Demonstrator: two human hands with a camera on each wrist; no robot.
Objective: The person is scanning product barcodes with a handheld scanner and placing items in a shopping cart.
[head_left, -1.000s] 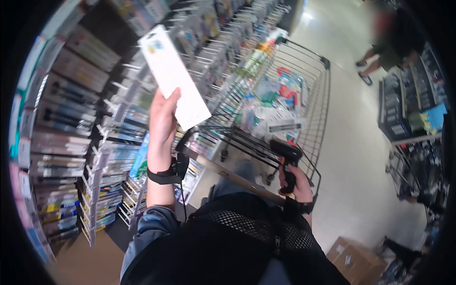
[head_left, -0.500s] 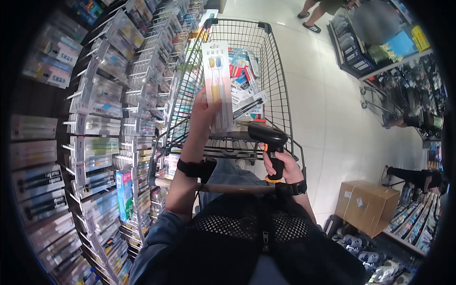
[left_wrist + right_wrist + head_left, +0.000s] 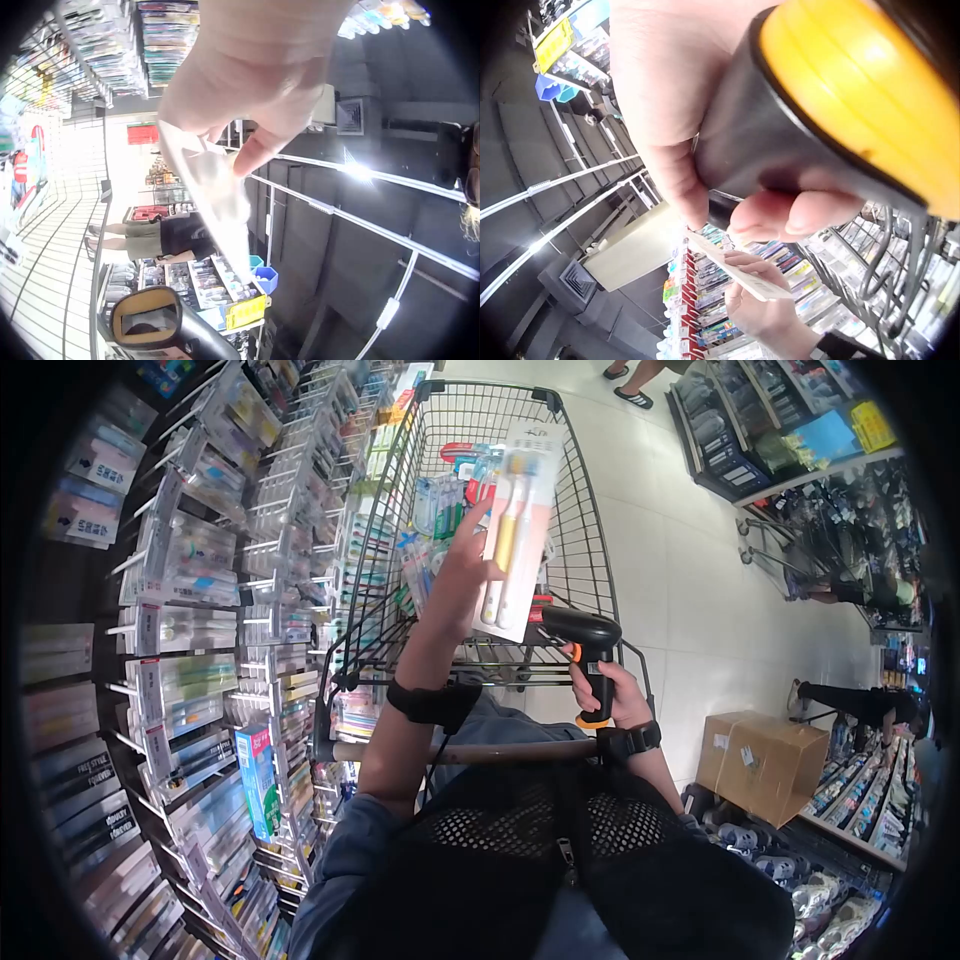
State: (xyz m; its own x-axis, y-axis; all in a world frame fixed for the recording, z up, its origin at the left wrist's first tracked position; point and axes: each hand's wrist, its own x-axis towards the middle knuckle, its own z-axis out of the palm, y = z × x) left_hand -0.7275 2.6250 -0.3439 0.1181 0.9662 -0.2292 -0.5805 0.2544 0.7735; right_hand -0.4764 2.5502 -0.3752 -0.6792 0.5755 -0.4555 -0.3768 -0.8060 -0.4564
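Pink-and-white card backs the toothbrush pack [image 3: 515,530], which the left hand [image 3: 462,565] holds upright over the near end of the wire cart [image 3: 485,385], thumb and fingers pinched on its left edge. Just right of the pack's lower corner is the head of a black scanner [image 3: 583,632]; the right hand [image 3: 615,700] has its fingers wrapped round the handle. Peg racks [image 3: 190,560] of goods fill the left side, and a cardboard box [image 3: 765,765] stands near right
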